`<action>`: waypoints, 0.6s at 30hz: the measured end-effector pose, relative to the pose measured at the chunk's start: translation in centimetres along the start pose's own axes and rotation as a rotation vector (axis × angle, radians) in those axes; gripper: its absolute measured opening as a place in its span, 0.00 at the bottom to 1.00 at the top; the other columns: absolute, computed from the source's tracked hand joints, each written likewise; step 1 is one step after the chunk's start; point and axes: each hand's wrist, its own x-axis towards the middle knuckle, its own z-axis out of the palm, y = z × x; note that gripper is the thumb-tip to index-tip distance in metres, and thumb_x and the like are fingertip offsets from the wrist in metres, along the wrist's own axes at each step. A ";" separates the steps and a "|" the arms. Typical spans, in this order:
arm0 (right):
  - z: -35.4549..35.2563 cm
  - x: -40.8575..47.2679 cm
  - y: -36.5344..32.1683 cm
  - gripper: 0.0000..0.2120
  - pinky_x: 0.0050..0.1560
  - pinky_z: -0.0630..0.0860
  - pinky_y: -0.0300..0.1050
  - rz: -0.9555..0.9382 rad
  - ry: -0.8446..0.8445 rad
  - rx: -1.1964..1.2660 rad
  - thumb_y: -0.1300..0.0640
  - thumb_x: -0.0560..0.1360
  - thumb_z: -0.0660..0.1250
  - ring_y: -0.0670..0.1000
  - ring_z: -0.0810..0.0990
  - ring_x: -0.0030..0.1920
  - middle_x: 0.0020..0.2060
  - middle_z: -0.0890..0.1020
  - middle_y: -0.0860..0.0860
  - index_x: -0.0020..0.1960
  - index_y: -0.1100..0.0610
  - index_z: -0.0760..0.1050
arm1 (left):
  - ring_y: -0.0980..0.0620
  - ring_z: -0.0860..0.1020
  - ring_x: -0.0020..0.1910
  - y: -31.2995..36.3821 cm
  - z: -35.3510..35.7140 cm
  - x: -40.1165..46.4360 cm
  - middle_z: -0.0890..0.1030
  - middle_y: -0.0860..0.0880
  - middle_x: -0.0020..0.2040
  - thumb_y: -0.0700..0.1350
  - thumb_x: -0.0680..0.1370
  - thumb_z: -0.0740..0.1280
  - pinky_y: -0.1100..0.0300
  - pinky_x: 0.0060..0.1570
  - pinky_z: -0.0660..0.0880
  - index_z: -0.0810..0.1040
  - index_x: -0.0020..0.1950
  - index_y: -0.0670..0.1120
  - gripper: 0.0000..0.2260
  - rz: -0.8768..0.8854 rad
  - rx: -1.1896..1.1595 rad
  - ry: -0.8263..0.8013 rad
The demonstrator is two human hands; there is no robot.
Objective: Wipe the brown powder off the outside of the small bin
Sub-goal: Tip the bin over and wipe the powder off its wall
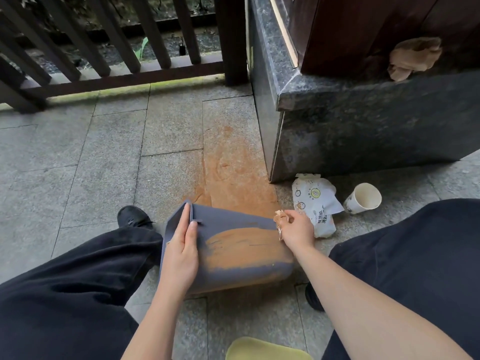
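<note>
A small grey-blue bin point(228, 219) lies on its side on the stone floor between my legs. A broad patch of brown powder point(241, 249) covers its upturned side. My left hand point(181, 250) grips the bin at its rim end, thumb on the side wall, fingers over the edge. My right hand point(296, 227) is at the bin's far right end, pinching a small crumpled, powder-stained tissue point(280, 220) that touches the bin's edge.
Brown powder stains the floor tiles point(233, 167) beyond the bin. A tissue pack point(315, 203) and a paper cup point(363, 198) lie right of it, by a dark stone plinth point(363, 131). A crumpled tissue point(413, 58) rests on the plinth. A yellow cloth point(259, 350) lies at the bottom; a railing point(117, 79) stands behind.
</note>
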 end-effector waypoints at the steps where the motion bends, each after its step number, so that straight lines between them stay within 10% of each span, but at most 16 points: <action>1: 0.1 0.1 -0.1 0.14 0.54 0.71 0.47 -0.033 -0.005 -0.065 0.56 0.80 0.63 0.57 0.76 0.60 0.59 0.77 0.54 0.64 0.50 0.78 | 0.77 0.59 0.69 0.0 -0.1 0.1 0.63 0.74 0.70 0.52 0.85 0.56 0.82 0.62 0.53 0.63 0.77 0.61 0.19 0.004 0.012 0.002; 9: 0.0 0.1 0.4 0.19 0.63 0.72 0.53 -0.077 0.010 -0.392 0.47 0.80 0.60 0.59 0.71 0.64 0.61 0.76 0.58 0.60 0.57 0.81 | 0.78 0.64 0.66 0.1 -0.9 0.9 0.67 0.82 0.62 0.59 0.82 0.58 0.80 0.58 0.60 0.66 0.67 0.77 0.15 -0.028 0.026 0.007; 18: 0.9 -1.7 -1.0 0.13 0.54 0.77 0.49 -0.145 -0.002 -0.154 0.54 0.79 0.65 0.56 0.79 0.51 0.53 0.81 0.53 0.61 0.51 0.81 | 0.70 0.56 0.73 0.4 0.0 0.8 0.59 0.83 0.67 0.61 0.83 0.52 0.60 0.74 0.49 0.58 0.72 0.76 0.18 -0.065 -0.061 -0.153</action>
